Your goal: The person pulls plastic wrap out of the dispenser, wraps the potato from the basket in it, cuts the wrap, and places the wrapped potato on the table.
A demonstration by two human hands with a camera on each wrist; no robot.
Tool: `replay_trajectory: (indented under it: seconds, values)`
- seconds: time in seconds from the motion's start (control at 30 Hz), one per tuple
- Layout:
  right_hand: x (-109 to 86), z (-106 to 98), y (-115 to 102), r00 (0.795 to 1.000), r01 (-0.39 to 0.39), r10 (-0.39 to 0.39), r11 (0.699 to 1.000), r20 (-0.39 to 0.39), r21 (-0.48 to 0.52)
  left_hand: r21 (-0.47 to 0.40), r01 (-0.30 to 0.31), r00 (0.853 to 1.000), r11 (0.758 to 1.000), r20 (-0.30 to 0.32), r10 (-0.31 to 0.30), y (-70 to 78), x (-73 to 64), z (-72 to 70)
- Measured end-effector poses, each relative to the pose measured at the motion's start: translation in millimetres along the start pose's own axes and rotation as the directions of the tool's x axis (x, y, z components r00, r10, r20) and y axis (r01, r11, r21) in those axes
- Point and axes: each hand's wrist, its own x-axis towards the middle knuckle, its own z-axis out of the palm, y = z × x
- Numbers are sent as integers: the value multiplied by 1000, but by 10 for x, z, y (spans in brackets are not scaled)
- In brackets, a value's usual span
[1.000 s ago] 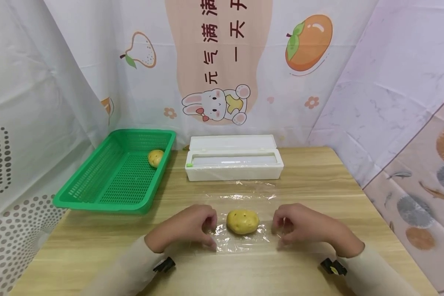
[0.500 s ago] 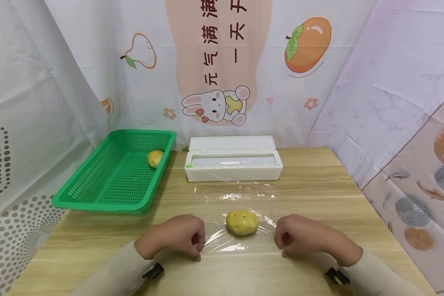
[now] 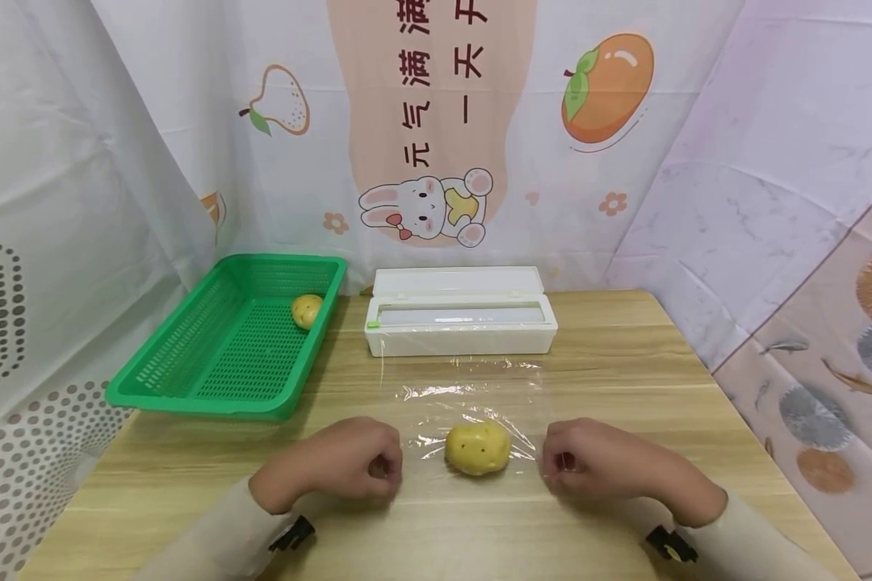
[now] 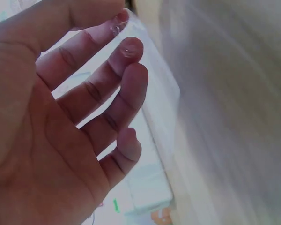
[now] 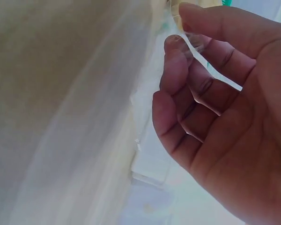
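Note:
A yellow potato (image 3: 478,449) lies on a sheet of clear plastic wrap (image 3: 436,393) that runs from the white dispenser box (image 3: 461,340) toward me. At the sheet's near left side, my left hand (image 3: 352,461) pinches the wrap between thumb and index finger; in the left wrist view, film shows at the fingertips (image 4: 131,46). On the opposite side my right hand (image 3: 603,460) pinches the wrap's edge, with film between thumb and fingers (image 5: 175,65) in the right wrist view. Neither hand touches the potato.
A green plastic basket (image 3: 291,395) stands at the left with another potato (image 3: 307,311) against its right wall. The box's lid (image 3: 458,281) is raised, with the roll (image 3: 461,315) inside. Patterned cloth (image 3: 283,186) hangs behind the wooden table (image 3: 610,355).
Both hands have taken hold of the wrap and spread outward, the left hand moving farther left. The potato has rolled slightly toward me, and the film now has different creases.

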Motion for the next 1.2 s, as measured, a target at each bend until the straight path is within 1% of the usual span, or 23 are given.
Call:
replay_trajectory:
  seconds: [0.17,0.27,0.4,0.5,0.57,0.67,0.8,0.9,1.0,1.1,1.2]
  values:
    - [1,-55,-15,1000,9,-10,999,-26,-36,-39,-8,999,999,-31,6,-18,-16,-61]
    - [-3,-82,-4,999,11,-13,999,-34,-49,-47,-11,999,999,-48,8,-33,-27,-93]
    - [-19,-127,14,1000,-18,18,1000,-23,-17,-40,-33,996,999,-85,29,-60,-41,-136]
    - [-16,-160,32,999,-45,45,999,-12,29,-74,-28,994,997,-104,21,-90,-48,-159]
    - [-2,-177,49,998,-51,52,998,-17,48,-114,-16,994,993,-105,4,-112,-48,-167]
    - [31,-193,85,998,-52,54,997,-37,55,-198,11,995,980,-93,-30,-141,-41,-169]
    - [73,-202,141,994,-65,70,996,-82,60,-257,48,992,965,-97,-75,-181,-14,-157]
    - [103,-203,179,988,-83,90,994,-127,65,-266,80,986,960,-118,-115,-219,18,-143]
    - [139,-197,207,981,-99,110,992,-161,76,-298,98,980,950,-137,-144,-255,60,-126]
    - [178,-185,227,974,-135,150,986,-169,97,-345,116,973,932,-149,-176,-294,105,-104]
    - [215,-168,255,967,-179,201,974,-158,140,-386,153,964,910,-145,-224,-327,149,-79]
